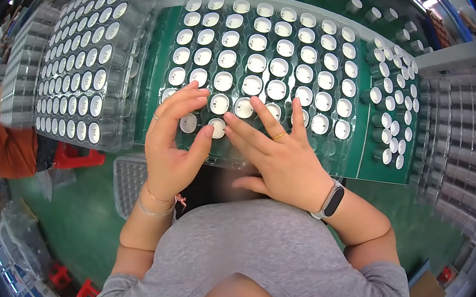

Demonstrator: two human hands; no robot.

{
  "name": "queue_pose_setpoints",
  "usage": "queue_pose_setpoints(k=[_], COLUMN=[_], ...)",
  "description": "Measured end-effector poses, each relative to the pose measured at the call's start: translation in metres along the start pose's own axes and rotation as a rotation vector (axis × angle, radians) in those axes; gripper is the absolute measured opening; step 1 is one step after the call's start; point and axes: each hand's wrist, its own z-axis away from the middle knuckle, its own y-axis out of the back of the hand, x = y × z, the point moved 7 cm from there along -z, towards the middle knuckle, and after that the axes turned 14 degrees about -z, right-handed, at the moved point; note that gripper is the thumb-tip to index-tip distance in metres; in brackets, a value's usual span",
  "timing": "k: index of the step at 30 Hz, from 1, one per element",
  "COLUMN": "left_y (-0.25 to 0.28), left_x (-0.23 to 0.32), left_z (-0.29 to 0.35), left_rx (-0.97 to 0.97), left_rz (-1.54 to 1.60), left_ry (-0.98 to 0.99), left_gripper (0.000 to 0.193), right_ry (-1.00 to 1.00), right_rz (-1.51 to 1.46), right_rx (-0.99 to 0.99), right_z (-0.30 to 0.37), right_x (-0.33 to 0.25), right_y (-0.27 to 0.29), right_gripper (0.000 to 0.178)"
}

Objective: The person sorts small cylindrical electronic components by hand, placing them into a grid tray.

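Head view: the near-row white-topped cup (217,127) sits in the clear tray (326,150), between your left thumb and right index finger. Your left hand (171,141) is wide, thumb and fingers well apart, thumb overlapping that cup's edge; can't tell if it presses on it. Your right hand (283,159) is wide too, fingers fanned over the near rows, nothing visible in its grasp. Rows of matching cups fill the tray behind your fingers. Tray lies on the green work surface (367,171). To its left, a stack of filled trays (135,75); to its right, a cluster of loose cups (385,120), then nested clear trays (461,144). More cups stand along the far side. Far left, a person in orange (8,146) near a red stool (81,157).
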Motion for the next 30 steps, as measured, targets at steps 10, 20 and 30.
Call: queue_pose_setpoints(k=[10,20,30], left_y=[-0.002,-0.038,-0.044], left_x=[-0.002,0.017,0.03], left_z=[-0.002,-0.003,0.0], left_rx=[-0.058,-0.381,-0.363], left_rz=[0.088,-0.319,-0.445], left_ry=[-0.022,-0.383,-0.441], left_gripper=[0.021,0.032,0.02], right_ry=[0.021,-0.05,-0.002], right_rz=[-0.012,-0.202,-0.249], right_rx=[0.071,0.368,0.42], right_z=[-0.003,0.015,0.019], right_x=[0.006,0.03,0.036], right_y=[0.011,0.054,0.053], right_gripper=[0.051,0.037,0.032])
